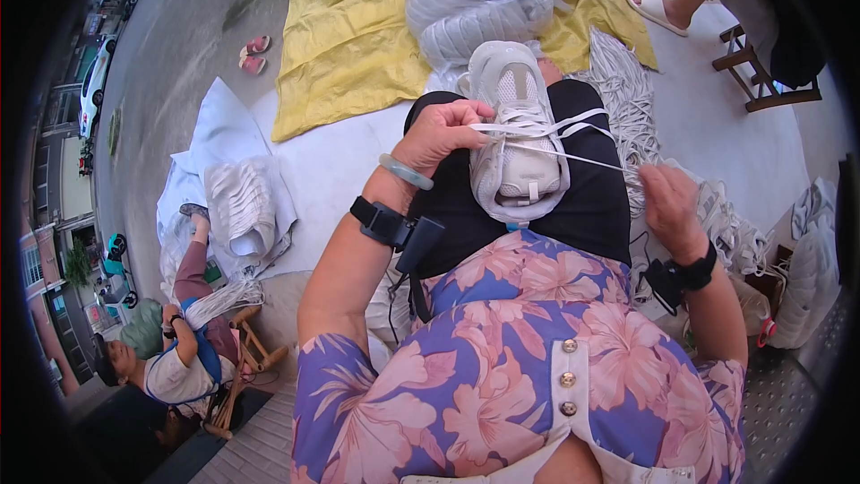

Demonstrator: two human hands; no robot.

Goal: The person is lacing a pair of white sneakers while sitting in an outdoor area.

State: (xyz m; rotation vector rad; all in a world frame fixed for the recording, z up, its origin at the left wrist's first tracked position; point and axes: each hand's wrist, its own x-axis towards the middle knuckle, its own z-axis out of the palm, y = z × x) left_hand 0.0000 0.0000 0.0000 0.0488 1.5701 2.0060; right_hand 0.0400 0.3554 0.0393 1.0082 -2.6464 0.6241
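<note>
A white and pale grey sneaker (528, 166) rests on my lap, its toe pointing away from me and its heel opening toward me. White shoelaces (582, 159) run through its upper part and stretch out to the right. At the left side of the shoe, my left hand (448, 132) is closed in a pinch on a flat strand of lace. My right hand (670, 206) is off to the right, apart from the shoe, its fingers closed on the end of a lace drawn fairly straight. Another lace loop lies across my dark trouser leg.
Past my knees lie a yellow sheet (349, 36) and plastic-wrapped shoes (484, 4). A heap of white laces (623, 81) lies right of my leg. More bagged shoes (242, 206) stand left, near a seated person (179, 363). Another person's sandalled foot (657, 9) and a wooden stool (761, 72) are far right.
</note>
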